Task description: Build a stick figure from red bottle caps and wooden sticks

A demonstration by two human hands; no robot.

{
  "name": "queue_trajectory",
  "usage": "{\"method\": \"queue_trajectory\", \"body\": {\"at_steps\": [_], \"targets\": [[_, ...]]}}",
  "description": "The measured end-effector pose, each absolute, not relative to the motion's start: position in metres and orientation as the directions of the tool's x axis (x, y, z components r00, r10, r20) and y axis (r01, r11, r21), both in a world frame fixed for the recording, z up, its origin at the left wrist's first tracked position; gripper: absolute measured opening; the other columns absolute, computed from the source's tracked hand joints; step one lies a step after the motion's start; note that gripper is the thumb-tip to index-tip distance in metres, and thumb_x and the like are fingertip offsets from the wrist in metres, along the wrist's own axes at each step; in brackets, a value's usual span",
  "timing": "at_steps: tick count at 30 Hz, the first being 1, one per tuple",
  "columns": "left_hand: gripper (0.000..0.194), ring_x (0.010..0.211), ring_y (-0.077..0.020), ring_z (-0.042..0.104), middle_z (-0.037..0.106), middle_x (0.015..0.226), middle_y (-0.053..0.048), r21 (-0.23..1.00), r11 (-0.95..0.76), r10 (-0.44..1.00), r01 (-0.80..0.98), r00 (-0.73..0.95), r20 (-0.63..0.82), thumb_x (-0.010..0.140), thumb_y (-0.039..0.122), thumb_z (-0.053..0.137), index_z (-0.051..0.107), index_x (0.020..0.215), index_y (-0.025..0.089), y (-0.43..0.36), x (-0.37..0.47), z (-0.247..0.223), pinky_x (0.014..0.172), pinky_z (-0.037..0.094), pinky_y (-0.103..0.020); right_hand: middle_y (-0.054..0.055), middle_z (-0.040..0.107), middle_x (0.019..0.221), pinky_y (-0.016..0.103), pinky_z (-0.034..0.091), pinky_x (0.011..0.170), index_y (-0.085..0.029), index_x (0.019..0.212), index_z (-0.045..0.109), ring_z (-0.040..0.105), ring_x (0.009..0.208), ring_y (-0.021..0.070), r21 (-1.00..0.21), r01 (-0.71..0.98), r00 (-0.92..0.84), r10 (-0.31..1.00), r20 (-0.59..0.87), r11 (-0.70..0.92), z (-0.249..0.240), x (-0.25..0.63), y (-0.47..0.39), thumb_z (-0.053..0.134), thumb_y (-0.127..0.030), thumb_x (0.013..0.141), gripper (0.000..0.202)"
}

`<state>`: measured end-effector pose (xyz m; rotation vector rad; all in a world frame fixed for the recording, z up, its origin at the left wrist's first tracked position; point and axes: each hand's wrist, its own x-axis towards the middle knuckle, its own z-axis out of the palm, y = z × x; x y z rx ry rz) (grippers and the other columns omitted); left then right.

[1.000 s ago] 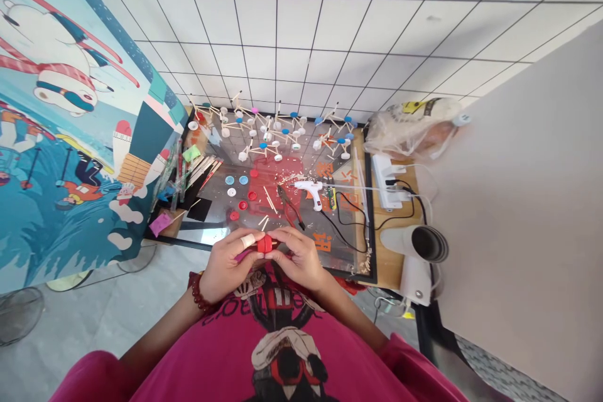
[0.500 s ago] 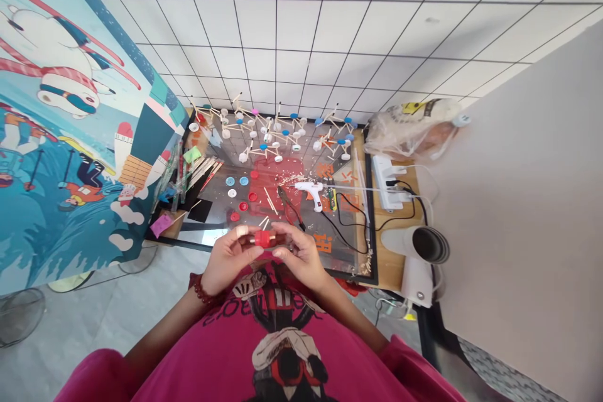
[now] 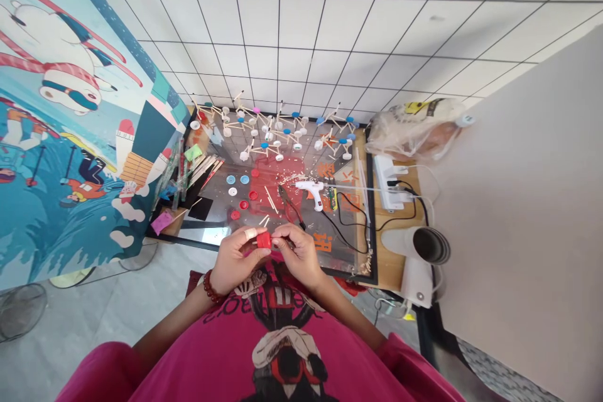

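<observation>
Close to my body, over the table's front edge, my left hand (image 3: 239, 257) grips a small red piece (image 3: 264, 240) that looks like bottle caps put together on a thin stick. My right hand (image 3: 300, 254) pinches the stick end at the piece's right side, fingertips pressed together. Just beyond my hands lie short wooden sticks (image 3: 264, 220). Red-handled pliers (image 3: 291, 206) and a white glue gun (image 3: 311, 193) rest farther up the table. Loose red caps (image 3: 244, 205) and blue caps (image 3: 230, 179) lie to the left.
Several stick-and-cap models (image 3: 287, 132) stand along the back by the tiled wall. Bundled sticks (image 3: 205, 173) lie at left. On the right are a power strip (image 3: 390, 182), cables, stacked paper cups (image 3: 414, 244) and a plastic bag (image 3: 414, 129). A painted panel (image 3: 70, 138) borders the left.
My right fingers have closed in on the stick end at the red piece. The piece has turned slightly in my left hand, and the view has shifted a little.
</observation>
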<state>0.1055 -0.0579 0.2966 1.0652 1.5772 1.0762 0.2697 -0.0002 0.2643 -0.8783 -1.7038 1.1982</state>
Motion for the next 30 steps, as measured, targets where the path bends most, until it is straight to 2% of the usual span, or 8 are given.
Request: {"method": "queue_trajectory", "body": {"at_steps": [4, 8, 11, 18, 22, 26, 27, 30], "targets": [[0.033, 0.091, -0.0226, 0.072, 0.075, 0.106, -0.009, 0.930, 0.151, 0.979, 0.335, -0.184, -0.093, 0.077, 0.027, 0.075, 0.076, 0.110, 0.023, -0.057, 0.105, 0.298, 0.084, 0.059, -0.034, 0.002, 0.068, 0.080, 0.026, 0.053, 0.071, -0.021, 0.087, 0.065, 0.064, 0.075, 0.0142, -0.942, 0.076, -0.374, 0.885, 0.278, 0.328, 0.263, 0.270, -0.001, 0.057, -0.024, 0.095, 0.013], [0.034, 0.091, -0.0230, 0.071, 0.076, 0.101, -0.008, 0.888, 0.055, 0.979, 0.457, -0.202, 0.043, 0.071, 0.028, 0.081, 0.077, 0.104, 0.024, -0.056, 0.107, 0.303, 0.087, 0.057, -0.035, 0.002, 0.068, 0.079, 0.026, 0.053, 0.071, -0.021, 0.086, 0.064, 0.065, 0.074, 0.0146, -0.950, 0.091, -0.370, 0.896, 0.245, 0.297, 0.263, 0.270, -0.002, 0.056, -0.024, 0.095, 0.013], [0.037, 0.092, -0.0233, 0.071, 0.075, 0.103, -0.009, 0.880, 0.032, 0.975, 0.474, -0.211, 0.077, 0.068, 0.029, 0.084, 0.076, 0.105, 0.023, -0.055, 0.108, 0.307, 0.086, 0.057, -0.035, 0.002, 0.068, 0.081, 0.026, 0.053, 0.072, -0.021, 0.087, 0.064, 0.065, 0.075, 0.0148, -0.944, 0.075, -0.374, 0.887, 0.271, 0.320, 0.265, 0.270, -0.002, 0.056, -0.023, 0.095, 0.012], [0.028, 0.079, -0.0193, 0.071, 0.075, 0.088, -0.006, 0.876, -0.038, 0.986, 0.481, -0.124, 0.111, 0.069, 0.023, 0.083, 0.078, 0.096, 0.021, -0.056, 0.101, 0.309, 0.076, 0.058, -0.029, 0.001, 0.066, 0.079, 0.024, 0.052, 0.069, -0.022, 0.087, 0.064, 0.064, 0.073, 0.0130, -0.925, 0.048, -0.405, 0.853, 0.328, 0.378, 0.269, 0.272, -0.001, 0.054, -0.017, 0.096, 0.015], [0.043, 0.093, -0.0227, 0.071, 0.074, 0.104, -0.009, 0.936, 0.076, 0.980, 0.344, -0.201, -0.006, 0.065, 0.024, 0.086, 0.075, 0.106, 0.020, -0.062, 0.104, 0.301, 0.084, 0.059, -0.034, 0.003, 0.068, 0.086, 0.025, 0.054, 0.073, -0.023, 0.091, 0.066, 0.066, 0.079, 0.0139, -0.912, 0.047, -0.396, 0.846, 0.358, 0.408, 0.269, 0.273, -0.002, 0.056, -0.016, 0.095, 0.012], [0.042, 0.085, -0.0197, 0.072, 0.073, 0.097, -0.006, 0.978, 0.206, 0.954, -0.006, -0.222, -0.202, 0.064, 0.025, 0.087, 0.075, 0.103, 0.021, -0.066, 0.109, 0.295, 0.080, 0.061, -0.032, 0.005, 0.069, 0.092, 0.028, 0.056, 0.077, -0.024, 0.097, 0.067, 0.068, 0.084, 0.0155, -0.905, 0.004, -0.397, 0.831, 0.390, 0.426, 0.271, 0.275, -0.002, 0.058, -0.018, 0.095, 0.011], [0.040, 0.086, -0.0187, 0.071, 0.072, 0.098, -0.005, 0.980, 0.192, 0.952, -0.061, -0.232, -0.201, 0.064, 0.024, 0.087, 0.075, 0.102, 0.022, -0.066, 0.109, 0.295, 0.081, 0.060, -0.031, 0.005, 0.069, 0.095, 0.030, 0.057, 0.079, -0.024, 0.102, 0.066, 0.068, 0.087, 0.0167, -0.907, 0.003, -0.407, 0.829, 0.383, 0.421, 0.272, 0.276, -0.002, 0.060, -0.020, 0.093, 0.011], [0.039, 0.097, -0.0182, 0.069, 0.069, 0.107, -0.004, 0.988, 0.123, 0.960, -0.095, -0.240, -0.143, 0.064, 0.016, 0.087, 0.077, 0.101, 0.025, -0.066, 0.109, 0.299, 0.087, 0.057, -0.028, 0.008, 0.068, 0.105, 0.035, 0.057, 0.085, -0.023, 0.120, 0.061, 0.067, 0.094, 0.0198, -0.912, -0.001, -0.476, 0.802, 0.362, 0.411, 0.275, 0.280, 0.000, 0.068, -0.026, 0.088, 0.033]]}}
